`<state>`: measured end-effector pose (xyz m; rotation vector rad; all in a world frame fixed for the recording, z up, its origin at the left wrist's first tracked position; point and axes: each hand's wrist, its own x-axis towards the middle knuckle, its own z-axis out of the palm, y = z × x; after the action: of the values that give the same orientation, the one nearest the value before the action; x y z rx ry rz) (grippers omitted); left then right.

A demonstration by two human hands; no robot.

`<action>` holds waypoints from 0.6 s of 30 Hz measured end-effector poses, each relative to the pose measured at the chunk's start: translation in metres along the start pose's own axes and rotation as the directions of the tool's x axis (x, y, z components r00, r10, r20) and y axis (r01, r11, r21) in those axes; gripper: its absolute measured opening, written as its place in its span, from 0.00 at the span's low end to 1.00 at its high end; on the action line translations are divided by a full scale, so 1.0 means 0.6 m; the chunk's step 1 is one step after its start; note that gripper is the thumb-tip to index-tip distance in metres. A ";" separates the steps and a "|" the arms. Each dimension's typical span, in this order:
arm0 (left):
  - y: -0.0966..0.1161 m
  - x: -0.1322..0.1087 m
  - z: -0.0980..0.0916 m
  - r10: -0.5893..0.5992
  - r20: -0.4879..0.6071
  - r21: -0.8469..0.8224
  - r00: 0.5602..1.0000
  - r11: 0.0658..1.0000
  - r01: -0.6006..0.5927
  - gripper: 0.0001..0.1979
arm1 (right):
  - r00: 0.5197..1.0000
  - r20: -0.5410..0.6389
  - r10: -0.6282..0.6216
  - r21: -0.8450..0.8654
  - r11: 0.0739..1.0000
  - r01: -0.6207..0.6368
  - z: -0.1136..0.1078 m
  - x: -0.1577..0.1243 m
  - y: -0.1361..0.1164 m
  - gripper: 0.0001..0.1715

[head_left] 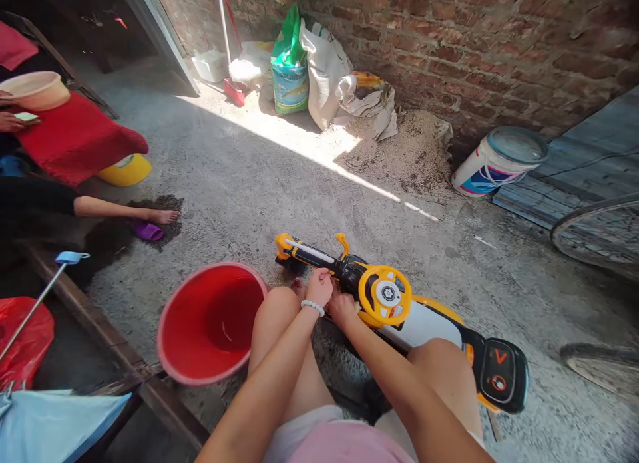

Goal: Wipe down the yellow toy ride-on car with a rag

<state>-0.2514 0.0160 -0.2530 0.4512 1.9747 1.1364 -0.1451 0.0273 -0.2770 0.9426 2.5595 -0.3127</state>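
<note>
A yellow, black and white ride-on toy excavator (pixel 424 326) stands on the concrete before me, its yellow steering wheel (pixel 363 290) facing up. The toy's digger arm (pixel 312 253) points to the left. My left hand (pixel 319 288), with a white bead bracelet (pixel 313 307) at the wrist, is close beside the base of that arm, fingers curled together. Just right of it, my right hand (pixel 343 308) reaches down by the toy's front, its fingers bent and partly hidden. Whatever is between the fingers is too small or covered to make out.
A large red bucket (pixel 172 310) stands by my left knee. Another person's bare foot (pixel 164 216) is beside a purple slipper (pixel 148 231). Sacks (pixel 324 70) lean on the brick wall, near a lidded paint bucket (pixel 492 167) and bicycle wheels (pixel 559 230). A blue umbrella (pixel 60 423) lies lower left.
</note>
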 end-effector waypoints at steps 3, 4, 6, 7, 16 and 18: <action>0.000 -0.002 0.007 -0.002 0.039 0.010 0.999 1.000 0.002 0.13 | 0.999 -0.034 0.022 0.049 0.999 -0.020 0.015 -0.047 0.031 0.34; 0.001 -0.003 0.009 -0.004 0.043 0.013 0.999 1.000 0.004 0.13 | 0.998 -0.049 0.027 0.063 0.998 -0.024 0.021 -0.066 0.044 0.34; 0.001 -0.007 0.012 -0.003 0.036 0.012 0.999 1.000 0.003 0.12 | 0.996 -0.085 0.040 0.081 0.996 -0.033 0.032 -0.106 0.075 0.34; 0.001 -0.009 0.012 0.000 0.030 0.003 1.000 1.000 0.000 0.12 | 0.994 -0.099 0.056 0.086 0.995 -0.048 0.037 -0.125 0.091 0.34; -0.010 -0.036 0.000 0.005 0.081 0.081 0.997 0.997 -0.012 0.08 | 0.912 -0.001 0.410 0.330 0.861 -0.387 0.094 -0.228 0.178 0.38; -0.014 -0.043 0.001 -0.011 0.130 0.143 0.991 0.990 -0.008 0.09 | 0.841 -0.042 0.540 0.506 0.737 -0.448 0.104 -0.232 0.202 0.36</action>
<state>-0.2342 -0.0045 -0.2482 0.5846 1.9481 0.9431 0.0497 0.0174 -0.2813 1.8782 2.2884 -0.7478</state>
